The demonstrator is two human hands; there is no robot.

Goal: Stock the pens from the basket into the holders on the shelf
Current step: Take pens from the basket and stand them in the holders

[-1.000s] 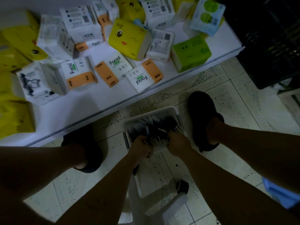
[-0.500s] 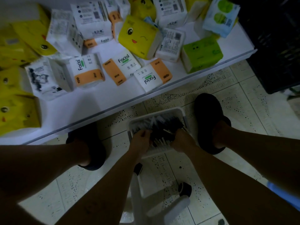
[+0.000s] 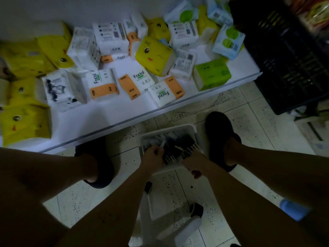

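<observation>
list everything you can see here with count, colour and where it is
basket: one, white, on the floor tiles between the feet
pens: many, too packed to count, dark with white ends, in the basket
shelf: one, white, low, above the basket
tissue packs: many, yellow, white with orange, green, pale blue, scattered on the shelf
crate: one, black, at right of the shelf
stool: one, white with dark feet, under the person
pen holders: none in view
shoes: two, dark, either side of the basket
left hand: grip closed on a pen
right hand: at the basket's near edge, grip unclear
</observation>
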